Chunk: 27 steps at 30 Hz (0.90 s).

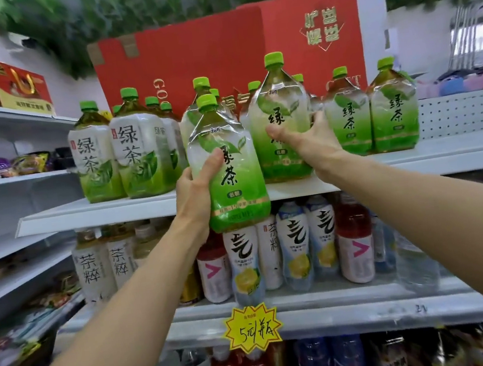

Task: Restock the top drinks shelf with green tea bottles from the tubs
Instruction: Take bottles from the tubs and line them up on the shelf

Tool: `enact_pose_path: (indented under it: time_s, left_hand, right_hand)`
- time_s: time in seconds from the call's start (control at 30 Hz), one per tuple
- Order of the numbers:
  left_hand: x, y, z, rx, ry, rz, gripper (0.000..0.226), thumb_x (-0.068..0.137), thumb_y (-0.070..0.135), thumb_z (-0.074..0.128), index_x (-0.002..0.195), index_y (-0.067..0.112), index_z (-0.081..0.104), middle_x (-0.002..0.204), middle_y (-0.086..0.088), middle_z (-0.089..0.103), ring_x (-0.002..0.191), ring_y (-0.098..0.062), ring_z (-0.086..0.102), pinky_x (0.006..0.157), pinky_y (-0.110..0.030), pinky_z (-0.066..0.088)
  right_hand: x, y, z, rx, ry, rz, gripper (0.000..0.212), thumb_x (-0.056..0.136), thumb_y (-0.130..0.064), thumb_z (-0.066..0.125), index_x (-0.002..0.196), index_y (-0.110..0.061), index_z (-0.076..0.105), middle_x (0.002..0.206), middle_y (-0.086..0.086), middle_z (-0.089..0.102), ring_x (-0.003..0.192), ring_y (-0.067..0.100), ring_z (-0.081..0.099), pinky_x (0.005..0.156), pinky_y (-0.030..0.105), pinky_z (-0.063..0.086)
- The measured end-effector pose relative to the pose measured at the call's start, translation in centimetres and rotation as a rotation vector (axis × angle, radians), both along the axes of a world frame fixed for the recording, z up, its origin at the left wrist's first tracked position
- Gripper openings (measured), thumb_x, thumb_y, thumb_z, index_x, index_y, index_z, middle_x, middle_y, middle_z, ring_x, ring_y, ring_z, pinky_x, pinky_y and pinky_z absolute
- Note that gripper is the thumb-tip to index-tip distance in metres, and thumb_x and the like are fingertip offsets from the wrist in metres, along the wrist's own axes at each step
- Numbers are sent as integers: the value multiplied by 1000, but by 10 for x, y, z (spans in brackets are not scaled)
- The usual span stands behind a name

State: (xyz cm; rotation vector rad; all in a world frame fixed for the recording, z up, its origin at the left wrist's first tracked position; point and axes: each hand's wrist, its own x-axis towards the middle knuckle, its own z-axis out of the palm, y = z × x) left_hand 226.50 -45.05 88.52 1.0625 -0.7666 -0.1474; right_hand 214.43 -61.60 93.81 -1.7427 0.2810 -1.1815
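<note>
I have the left grip [195, 188] wrapped round the middle of one green tea bottle [228, 166], thumb across the label, and that bottle hangs in the air in front of the top shelf [93, 213], its base below the shelf's front edge. The right grip [309, 142] is clamped on a second green tea bottle [283, 124], thumb on the front and fingers round the far side; this one looks to be standing close to the front edge, though my left-hand bottle hides part of its base, so I cannot tell if it is fully down. What worries me most is that front edge: if I bring the left bottle straight in, its base will strike the lip, and the smooth wrap could slide in my hold. It has to rise before it goes in. The other risk is the row itself. A left group [122, 154] stands toward the left end and a right pair [371, 120] just beside my right hand, with more caps crowding behind, so a hard push could topple neighbours. Open room is the gap along the front edge between the left group and the right-hand bottle, and it looks narrow. Behind everything the red carton [219, 50] closes off the back.
</note>
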Motion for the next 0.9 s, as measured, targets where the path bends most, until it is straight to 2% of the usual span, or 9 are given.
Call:
enact_pose_path:
  time_s: [0.17,0.37,0.47,0.53,0.63,0.67,0.73,0.8,0.9]
  left_hand:
    - [9,-4,-5,-54,38,-11,89,59,58,85,129,9,62,115,-11,74,105,-31,72,94,-54,56]
    - [5,-5,1,-45,85,-52,75,69,49,82,128,8,62,110,-13,76,98,-31,75,90,-54,59]
    - [1,-5,4,-39,94,-53,79,66,52,83,129,9,61,111,-11,76,98,-30,75,90,-52,59]
    - [1,-6,3,-26,81,-54,84,62,55,85,130,11,61,112,-10,76,99,-29,75,90,-51,59]
    - [2,-7,2,-31,77,-55,80,65,53,83,130,12,61,112,-9,76,99,-28,75,90,-52,59]
    - [2,-6,2,-29,77,-49,79,66,53,83,129,12,61,112,-9,76,99,-28,75,91,-52,59]
    - [-2,-6,2,-34,74,-18,80,64,55,84,128,12,62,111,-8,76,99,-27,75,91,-51,59]
    - [-9,-6,-1,-57,62,7,85,59,56,85,127,10,63,112,-10,75,99,-28,74,90,-50,59]
    - [-27,-8,-14,-110,61,-67,83,62,52,84,129,8,62,116,-17,73,100,-35,73,85,-52,60]
  right_hand:
    - [23,-7,4,21,54,-7,112,68,-58,82,149,-11,19,148,13,40,134,30,42,112,47,35]
    - [28,-12,4,11,105,-5,111,72,-56,79,153,-12,16,153,13,35,138,32,38,112,46,32]
    - [27,-11,6,8,148,-14,113,71,-60,78,153,-15,16,152,11,38,136,30,41,114,46,34]
    - [25,-12,5,10,220,-24,112,70,-65,76,152,-16,18,149,12,41,135,31,42,114,51,35]
    - [20,-8,-12,-70,310,-179,106,79,-63,68,154,-12,14,154,14,32,141,32,34,117,53,29]
    - [15,-2,-20,-129,256,-284,98,84,-57,66,153,-9,16,152,13,32,141,30,32,117,51,28]
    - [1,18,-35,-257,-9,-390,72,92,-45,63,146,-10,31,138,9,41,131,25,39,112,44,35]
    - [-14,40,-44,-323,-117,-229,63,89,-48,66,135,-12,42,120,4,51,112,21,51,98,37,46]
    - [-26,62,-52,-281,141,81,88,72,-61,76,139,-16,41,117,0,60,105,14,61,89,30,53]
